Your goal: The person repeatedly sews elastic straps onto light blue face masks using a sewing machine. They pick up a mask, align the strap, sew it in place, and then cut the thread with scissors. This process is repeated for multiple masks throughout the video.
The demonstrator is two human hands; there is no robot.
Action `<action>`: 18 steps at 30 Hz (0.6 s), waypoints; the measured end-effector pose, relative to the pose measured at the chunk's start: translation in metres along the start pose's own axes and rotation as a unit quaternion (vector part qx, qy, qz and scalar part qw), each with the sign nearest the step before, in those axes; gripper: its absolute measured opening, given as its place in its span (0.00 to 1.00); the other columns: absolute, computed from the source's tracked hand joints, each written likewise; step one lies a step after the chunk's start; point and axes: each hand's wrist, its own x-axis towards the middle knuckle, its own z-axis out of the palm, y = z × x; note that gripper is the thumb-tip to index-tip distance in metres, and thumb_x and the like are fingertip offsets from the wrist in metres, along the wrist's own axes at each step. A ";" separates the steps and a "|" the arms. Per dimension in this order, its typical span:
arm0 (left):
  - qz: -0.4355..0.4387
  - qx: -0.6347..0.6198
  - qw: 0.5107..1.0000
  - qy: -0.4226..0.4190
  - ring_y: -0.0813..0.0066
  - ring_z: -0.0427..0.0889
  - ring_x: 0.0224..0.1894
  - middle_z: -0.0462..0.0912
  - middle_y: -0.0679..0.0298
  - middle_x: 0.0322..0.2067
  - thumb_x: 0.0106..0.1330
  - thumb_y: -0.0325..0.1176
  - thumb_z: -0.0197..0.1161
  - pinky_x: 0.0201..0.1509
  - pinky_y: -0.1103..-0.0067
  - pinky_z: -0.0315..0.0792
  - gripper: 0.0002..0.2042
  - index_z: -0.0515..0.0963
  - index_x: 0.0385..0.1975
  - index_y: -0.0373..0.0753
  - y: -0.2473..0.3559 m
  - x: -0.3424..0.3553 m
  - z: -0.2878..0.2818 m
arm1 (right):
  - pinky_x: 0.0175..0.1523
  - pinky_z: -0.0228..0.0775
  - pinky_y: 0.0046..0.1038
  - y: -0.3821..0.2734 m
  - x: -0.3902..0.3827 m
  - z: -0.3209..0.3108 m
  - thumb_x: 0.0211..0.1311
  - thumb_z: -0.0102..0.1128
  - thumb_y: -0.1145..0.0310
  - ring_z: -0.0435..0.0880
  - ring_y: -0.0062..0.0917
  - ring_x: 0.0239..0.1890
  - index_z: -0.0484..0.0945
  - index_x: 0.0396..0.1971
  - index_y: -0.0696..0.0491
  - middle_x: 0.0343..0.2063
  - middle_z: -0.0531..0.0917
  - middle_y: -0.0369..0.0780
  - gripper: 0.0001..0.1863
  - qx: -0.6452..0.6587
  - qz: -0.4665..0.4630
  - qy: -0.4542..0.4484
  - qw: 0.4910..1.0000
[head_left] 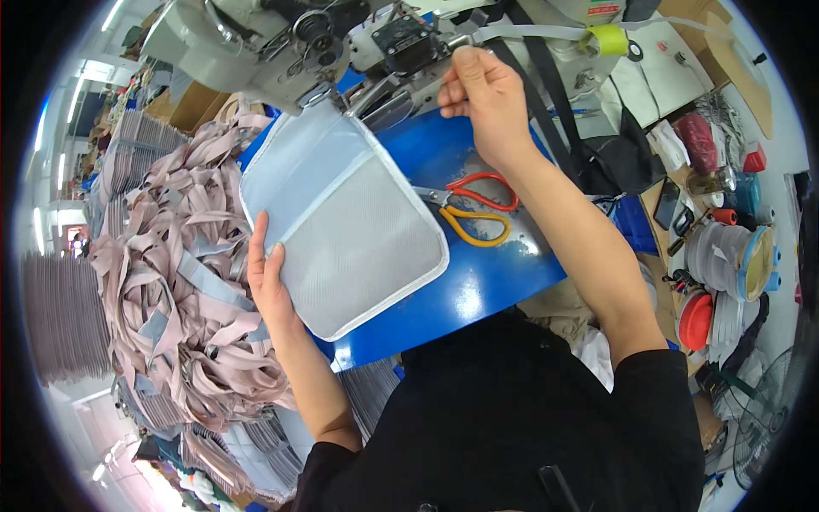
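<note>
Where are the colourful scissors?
In the head view, the scissors lie on the blue surface, just right of the grey panel, below the right hand.

Grey rectangular mesh panel with white trim (367,243): on the glossy blue table (426,314), toward its left edge
Red-and-yellow-handled metal scissors (444,197): on the table, right of the panel, blades meeting its edge
Pale metal sewing machine (243,43): at the table's far edge, beyond the panel
Pink-and-grey fabric strip heap (188,294): beyond the table's left edge
</note>
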 end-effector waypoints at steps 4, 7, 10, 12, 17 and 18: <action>0.014 0.016 1.000 0.000 0.72 0.82 0.60 0.79 0.55 0.64 0.73 0.23 0.59 0.65 0.78 0.75 0.26 0.70 0.72 0.36 0.003 0.004 -0.005 | 0.27 0.65 0.22 0.014 -0.021 0.018 0.74 0.64 0.48 0.74 0.16 0.23 0.78 0.36 0.52 0.23 0.77 0.31 0.21 0.036 0.073 0.057 0.995; 0.014 0.025 1.000 0.007 0.72 0.82 0.60 0.79 0.55 0.64 0.73 0.23 0.60 0.66 0.77 0.74 0.26 0.70 0.72 0.36 0.009 0.001 -0.002 | 0.33 0.71 0.19 0.031 -0.052 0.037 0.74 0.65 0.56 0.78 0.13 0.29 0.80 0.51 0.57 0.28 0.81 0.31 0.19 -0.042 0.101 -0.094 0.990; 0.009 0.025 1.000 0.009 0.72 0.81 0.61 0.78 0.56 0.65 0.73 0.23 0.60 0.67 0.76 0.72 0.26 0.71 0.71 0.36 0.008 0.003 -0.004 | 0.34 0.69 0.19 0.041 -0.051 0.051 0.73 0.67 0.60 0.77 0.12 0.29 0.78 0.61 0.62 0.27 0.82 0.31 0.25 0.010 0.114 -0.142 0.983; 0.013 0.034 0.999 0.010 0.72 0.80 0.62 0.78 0.55 0.65 0.73 0.23 0.60 0.69 0.76 0.72 0.26 0.71 0.71 0.36 0.011 0.001 -0.002 | 0.38 0.73 0.20 0.040 -0.050 0.049 0.75 0.64 0.63 0.81 0.14 0.33 0.74 0.65 0.63 0.33 0.85 0.34 0.26 0.046 0.131 -0.170 0.976; 0.025 0.040 0.999 0.025 0.71 0.80 0.62 0.78 0.55 0.65 0.72 0.23 0.60 0.69 0.75 0.71 0.25 0.72 0.71 0.35 0.016 0.003 0.001 | 0.51 0.80 0.24 0.027 -0.059 0.056 0.77 0.58 0.68 0.86 0.20 0.47 0.70 0.70 0.63 0.49 0.86 0.42 0.27 0.163 0.186 -0.172 0.954; 0.030 0.042 0.998 0.025 0.71 0.80 0.62 0.78 0.55 0.65 0.72 0.23 0.60 0.69 0.75 0.71 0.25 0.72 0.71 0.35 0.017 0.004 0.001 | 0.55 0.80 0.26 0.028 -0.059 0.055 0.77 0.57 0.68 0.86 0.21 0.50 0.69 0.71 0.63 0.52 0.86 0.43 0.27 0.167 0.185 -0.181 0.951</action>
